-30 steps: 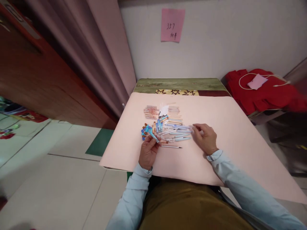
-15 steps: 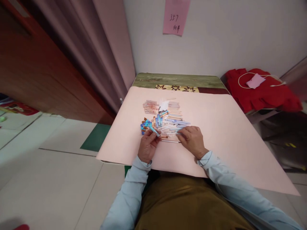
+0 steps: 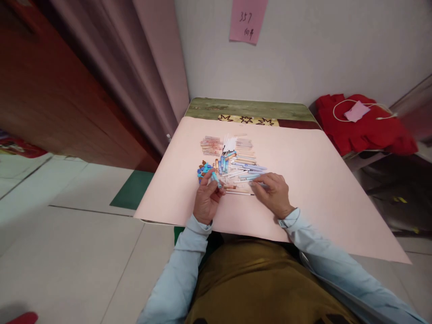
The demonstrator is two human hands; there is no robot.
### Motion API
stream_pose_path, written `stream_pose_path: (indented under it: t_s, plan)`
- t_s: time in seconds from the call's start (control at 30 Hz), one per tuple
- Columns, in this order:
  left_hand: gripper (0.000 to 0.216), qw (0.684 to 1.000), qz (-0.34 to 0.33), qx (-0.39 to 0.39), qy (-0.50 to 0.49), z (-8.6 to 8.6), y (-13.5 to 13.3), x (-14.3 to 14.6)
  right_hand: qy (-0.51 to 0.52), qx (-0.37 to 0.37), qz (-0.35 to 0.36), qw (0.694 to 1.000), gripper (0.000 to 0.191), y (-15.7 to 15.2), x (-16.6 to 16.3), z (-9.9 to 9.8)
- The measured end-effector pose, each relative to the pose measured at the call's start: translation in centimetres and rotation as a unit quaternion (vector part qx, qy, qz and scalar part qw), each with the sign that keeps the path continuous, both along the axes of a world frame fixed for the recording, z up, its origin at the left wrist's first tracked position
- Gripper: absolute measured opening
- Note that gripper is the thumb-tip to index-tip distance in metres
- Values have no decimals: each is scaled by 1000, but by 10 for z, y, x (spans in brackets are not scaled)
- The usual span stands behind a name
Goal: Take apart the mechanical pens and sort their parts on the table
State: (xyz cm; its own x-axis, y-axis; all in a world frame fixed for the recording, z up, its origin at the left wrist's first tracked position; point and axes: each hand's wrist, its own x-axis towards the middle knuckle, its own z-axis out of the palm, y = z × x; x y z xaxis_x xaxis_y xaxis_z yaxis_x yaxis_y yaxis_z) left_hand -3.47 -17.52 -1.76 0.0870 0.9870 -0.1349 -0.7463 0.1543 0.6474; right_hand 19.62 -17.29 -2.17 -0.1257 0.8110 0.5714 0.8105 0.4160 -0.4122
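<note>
My left hand (image 3: 206, 200) is closed around a light blue pen part (image 3: 215, 179), held at the near left edge of a heap of pen parts (image 3: 236, 164) on a pink sheet (image 3: 303, 180). My right hand (image 3: 273, 193) rests on the near right side of the heap, its fingers curled over a pale pen barrel (image 3: 259, 183). Small blue and brown caps (image 3: 202, 168) lie just beyond my left hand. A thin refill (image 3: 238, 192) lies between my two hands.
The pink sheet covers a table whose green far edge (image 3: 249, 108) meets the wall. A pink note (image 3: 248, 20) hangs on the wall. A red bag (image 3: 364, 126) sits at the right. A curtain (image 3: 148, 72) and wooden door (image 3: 60, 99) stand at the left.
My right hand has come in from the right side of the heap toward its near edge and settled on a barrel. My left hand kept its blue part. The camera tipped slightly.
</note>
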Motion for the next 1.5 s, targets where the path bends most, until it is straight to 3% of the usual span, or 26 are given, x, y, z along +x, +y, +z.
stream_pose_path:
  t_s: [0.2,0.47,0.67,0.87,1.13,1.27,1.5]
  plan:
    - [50,1000,-12,6,4,-2,0,0,-19,-57,61,996,13,-17,-1,-2]
    - [59,1000,10,7,21,-5,2,0,-112,-24,34,993,19,-18,-4,-6]
    - [35,1000,9,-16,8,-2,1,-1,-122,-22,-4,992,20,-19,-4,-5]
    - [24,1000,4,-3,3,0,0,-1,-100,-10,44,994,19,-22,-4,-1]
    - [27,1000,19,-10,-5,0,-1,-2,-37,-28,-94,995,18,-19,1,-7]
    - [34,1000,12,-8,6,0,-2,-2,-27,-20,-107,994,18,-16,6,-7]
    - [49,995,18,20,93,-1,-5,7,-119,28,-92,988,19,1,21,0]
